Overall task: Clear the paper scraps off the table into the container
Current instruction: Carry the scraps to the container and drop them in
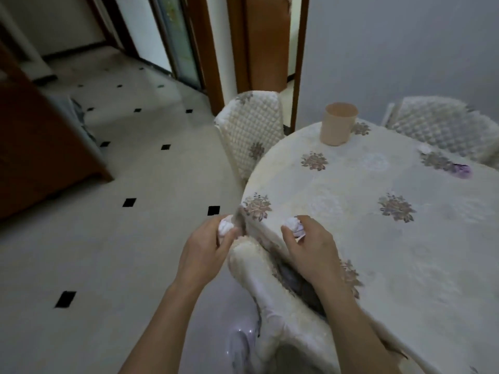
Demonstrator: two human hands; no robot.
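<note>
At table (351, 184) edge: scraps (295, 225), prob. in hands (205, 247).

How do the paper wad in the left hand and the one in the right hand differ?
The wad in the left hand looks plain white and sits just off the table's edge; the wad in the right hand shows purple marks and is over the tablecloth. The left hand wraps its wad from the side; the right hand pinches its wad at the fingertips. Both are crumpled, small, and far from the beige container.
</note>
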